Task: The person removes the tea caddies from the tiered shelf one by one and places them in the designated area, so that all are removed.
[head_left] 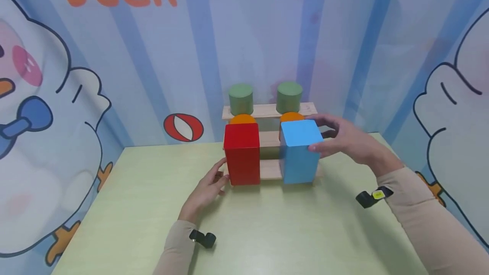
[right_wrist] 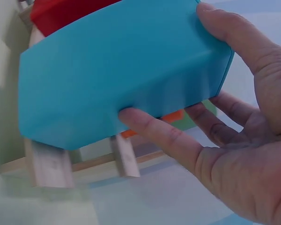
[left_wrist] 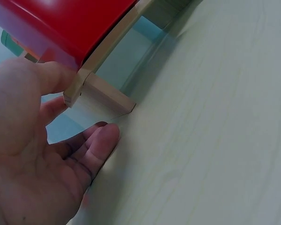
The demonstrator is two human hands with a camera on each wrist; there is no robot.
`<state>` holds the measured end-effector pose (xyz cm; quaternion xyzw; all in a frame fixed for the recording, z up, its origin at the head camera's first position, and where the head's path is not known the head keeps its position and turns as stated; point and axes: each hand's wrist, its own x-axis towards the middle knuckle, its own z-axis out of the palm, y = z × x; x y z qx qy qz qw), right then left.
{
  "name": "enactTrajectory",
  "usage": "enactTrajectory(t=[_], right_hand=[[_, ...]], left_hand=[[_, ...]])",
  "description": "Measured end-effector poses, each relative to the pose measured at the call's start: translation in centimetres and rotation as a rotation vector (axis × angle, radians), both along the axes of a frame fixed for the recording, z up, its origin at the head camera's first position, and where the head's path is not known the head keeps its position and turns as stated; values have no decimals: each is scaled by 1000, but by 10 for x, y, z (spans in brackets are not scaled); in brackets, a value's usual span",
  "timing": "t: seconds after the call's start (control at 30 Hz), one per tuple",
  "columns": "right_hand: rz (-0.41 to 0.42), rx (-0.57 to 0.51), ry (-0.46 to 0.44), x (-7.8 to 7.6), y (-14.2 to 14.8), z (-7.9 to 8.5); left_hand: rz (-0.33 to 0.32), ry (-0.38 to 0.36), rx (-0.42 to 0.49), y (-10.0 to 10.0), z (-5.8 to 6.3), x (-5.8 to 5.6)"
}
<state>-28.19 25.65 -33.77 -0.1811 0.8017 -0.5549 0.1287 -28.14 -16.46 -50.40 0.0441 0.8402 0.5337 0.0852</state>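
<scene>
A red box [head_left: 242,155] stands at the front left of a three-tier wooden rack [head_left: 269,169]. At the front right of the rack is a blue box [head_left: 299,156], upright. My right hand [head_left: 344,141] holds the blue box near its top, thumb on the front face; two fingers reach behind it, and another extends along its side in the right wrist view. My left hand [head_left: 206,190] is at the rack's left end, close beside the red box; in the left wrist view its loosely bent fingers [left_wrist: 103,140] hang below the board and hold nothing.
Two green cylinders [head_left: 241,100] stand on the top tier. Orange cylinders [head_left: 292,116] show on the tier below, partly hidden by the boxes. The rack stands on a pale table [head_left: 153,207], close to a printed curtain [head_left: 252,33] behind it.
</scene>
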Motion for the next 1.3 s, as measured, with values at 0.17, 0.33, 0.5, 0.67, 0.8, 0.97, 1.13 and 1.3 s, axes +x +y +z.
enactTrajectory(t=[0.17,0.33,0.5,0.67,0.8,0.97,1.13,1.3], right_hand=[[-9,9,4,5,7,16],[-9,19,11,10,16,41],[-11,33,29,13,29,71],[-24,98,94,11,51,98],[-66,172,160,5,75,112],[-101,223,208,-6,103,122],[-111,220,231,-19,129,121],[-118,219,221,-35,153,111]], left_hand=[[5,-13,-3,0,0,1],[8,-25,-3,-1,-1,2],[7,-24,-4,-3,-1,1],[0,-12,-6,-2,-1,0],[1,-15,-3,-1,0,1],[11,-29,-2,-3,0,3],[23,-34,0,-7,2,6],[35,-32,4,-11,4,11]])
